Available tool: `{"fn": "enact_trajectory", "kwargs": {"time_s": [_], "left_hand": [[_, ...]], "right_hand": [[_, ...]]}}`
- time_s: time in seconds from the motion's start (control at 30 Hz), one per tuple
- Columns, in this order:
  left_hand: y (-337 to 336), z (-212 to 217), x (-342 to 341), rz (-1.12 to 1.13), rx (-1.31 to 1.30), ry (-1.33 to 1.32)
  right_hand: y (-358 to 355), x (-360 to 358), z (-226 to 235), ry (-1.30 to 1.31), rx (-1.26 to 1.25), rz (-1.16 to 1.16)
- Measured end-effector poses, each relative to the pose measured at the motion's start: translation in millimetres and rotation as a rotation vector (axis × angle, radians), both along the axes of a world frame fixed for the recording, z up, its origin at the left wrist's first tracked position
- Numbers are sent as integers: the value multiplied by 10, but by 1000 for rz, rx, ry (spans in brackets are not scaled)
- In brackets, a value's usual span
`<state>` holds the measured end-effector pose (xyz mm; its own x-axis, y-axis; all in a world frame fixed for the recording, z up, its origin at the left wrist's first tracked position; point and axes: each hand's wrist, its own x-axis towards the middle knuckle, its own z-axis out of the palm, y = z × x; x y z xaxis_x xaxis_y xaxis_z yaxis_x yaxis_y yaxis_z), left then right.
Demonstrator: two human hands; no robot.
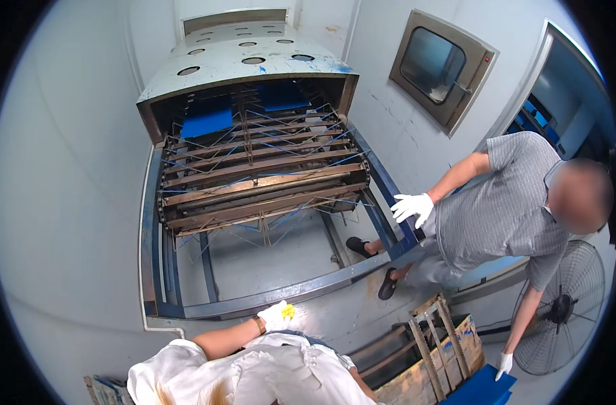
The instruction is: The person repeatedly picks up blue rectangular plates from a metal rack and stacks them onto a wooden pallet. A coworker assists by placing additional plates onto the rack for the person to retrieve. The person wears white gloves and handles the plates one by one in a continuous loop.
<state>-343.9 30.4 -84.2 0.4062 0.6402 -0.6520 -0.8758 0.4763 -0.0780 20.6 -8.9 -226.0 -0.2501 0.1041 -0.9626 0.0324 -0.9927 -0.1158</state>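
Grip of the left hand (275, 316), in a white glove, was closed round a small yellow piece (289, 311), the fingers curled together over it so that only 1 bright end showed. The right hand was not in view, so its grip could not be told. The yellow piece sat at the fingertip side of the grip, just above the grey floor and just short of the blue frame (281, 295) that ran across in front of the grip.

Judging by how little of it showed and how easily 1 hand covered it, the piece looked light and probably soft, like a cloth or sponge, though its material was too small to tell. A whole-hand hold round its middle seemed enough, and it did not look fragile.

Beyond the grip, past the frame, lay the conveyor (261, 182) of long brown slats with blue wire between them, running back under a grey hood (240, 61) with round holes. Well off to the right of the grip, a co-worker in a grey shirt rested 1 gloved hand (412, 206) on the frame's far rail, with the other hand (504, 365) hanging near a fan (557, 310). Nearer the grip's right stood a wooden crate (429, 368).
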Motion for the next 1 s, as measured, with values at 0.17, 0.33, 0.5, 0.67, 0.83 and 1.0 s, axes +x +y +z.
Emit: {"fn": "enact_trajectory", "kwargs": {"time_s": [0.17, 0.33, 0.5, 0.67, 0.83, 1.0], "left_hand": [[31, 36, -5, -25, 2, 18], [41, -55, -24, -3, 81, -81], [46, 181, 7, 48, 0, 1], [55, -454, -19, -203, 570, 743], [78, 71, -102, 34, -25, -42], [81, 119, -108, -1, -14, 6]], "right_hand": [[48, -19, 34, -2, 1, -12], [59, -37, 47, -3, -5, -13], [68, -33, 54, -7, -6, -24], [65, -64, 82, -11, -15, -30], [69, -76, 69, -7, -19, -32], [62, -95, 57, 1, -28, -38]]}}
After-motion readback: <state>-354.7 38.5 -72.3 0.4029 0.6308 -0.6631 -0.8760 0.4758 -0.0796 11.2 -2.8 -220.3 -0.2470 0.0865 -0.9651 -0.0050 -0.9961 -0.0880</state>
